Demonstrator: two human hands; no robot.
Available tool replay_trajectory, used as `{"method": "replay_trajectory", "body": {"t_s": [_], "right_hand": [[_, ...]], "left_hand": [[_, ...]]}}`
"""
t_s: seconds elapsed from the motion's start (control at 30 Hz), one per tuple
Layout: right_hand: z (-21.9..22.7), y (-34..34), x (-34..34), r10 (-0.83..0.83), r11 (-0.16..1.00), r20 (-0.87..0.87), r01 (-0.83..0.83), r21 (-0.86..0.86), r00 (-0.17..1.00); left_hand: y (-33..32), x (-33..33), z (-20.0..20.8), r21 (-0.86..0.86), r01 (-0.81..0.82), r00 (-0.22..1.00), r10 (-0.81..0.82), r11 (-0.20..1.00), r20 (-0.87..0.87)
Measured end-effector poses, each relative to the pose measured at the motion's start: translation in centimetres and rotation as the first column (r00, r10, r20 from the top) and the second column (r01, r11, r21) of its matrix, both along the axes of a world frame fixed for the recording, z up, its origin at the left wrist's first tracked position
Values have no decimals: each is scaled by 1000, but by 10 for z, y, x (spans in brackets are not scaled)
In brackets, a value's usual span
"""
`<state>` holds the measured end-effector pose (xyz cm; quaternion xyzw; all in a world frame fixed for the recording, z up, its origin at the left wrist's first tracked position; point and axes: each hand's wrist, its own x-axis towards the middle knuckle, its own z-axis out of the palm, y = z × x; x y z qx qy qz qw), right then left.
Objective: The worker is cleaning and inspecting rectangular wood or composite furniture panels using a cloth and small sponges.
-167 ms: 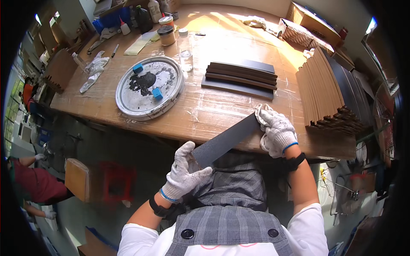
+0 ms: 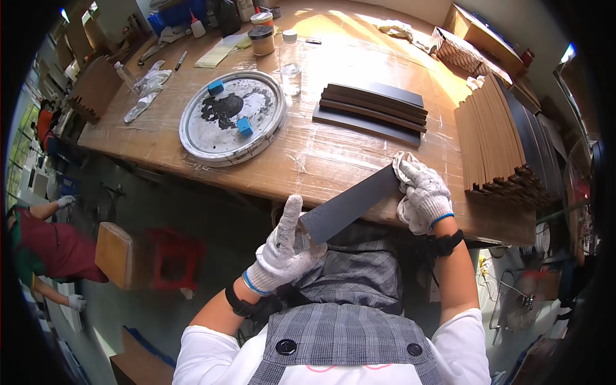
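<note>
A flat dark grey board (image 2: 350, 204) slants in front of me over the table's near edge, its right end farther away. Its lower-left end rests in my left hand (image 2: 283, 253), which wears a white knit glove. One finger of that hand points up beside the end, and the others are partly hidden under the board. At the far end my gloved right hand (image 2: 427, 196) has a crumpled white cloth (image 2: 401, 162) bunched in its fingers, pressed against the board. Several similar dark boards (image 2: 372, 115) lie stacked on the table beyond.
Left of that stack sits a round, paint-stained lid (image 2: 186, 138) with blue blocks (image 2: 244, 126) on it. A tall pile of brown-edged boards (image 2: 491, 138) stands at right. Jars (image 2: 262, 42) and a clear bottle (image 2: 290, 77) stand farther back. Another person (image 2: 54, 247) works at far left.
The view has shifted slightly, so the table things appear farther right. My left hand has turned and its raised finger stands more upright at the board's end. The right hand keeps the cloth on the board.
</note>
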<state>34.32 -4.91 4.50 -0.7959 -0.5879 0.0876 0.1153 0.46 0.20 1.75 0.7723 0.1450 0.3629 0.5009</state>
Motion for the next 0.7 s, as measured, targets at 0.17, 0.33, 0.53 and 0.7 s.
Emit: {"method": "replay_trajectory", "body": {"t_s": [0.17, 0.33, 0.53, 0.7], "right_hand": [[4, -1, -7, -18, 1000, -38, 18, 2, 999], [-2, -2, 4, -51, 995, -123, 61, 82, 991], [-40, -6, 42, -104, 826, -873, 530, 191, 477], [-31, -5, 39, -116, 849, -598, 391, 354, 793]], "left_hand": [[0, 0, 12, 96, -92, 995, 95, 991, -25], [12, -8, 7, 567, -266, 917, 385, 780, -100], [-3, -24, 4, -413, -386, 922, 364, 825, -134], [3, -20, 15, -748, -160, 965, 260, 644, 18]]}}
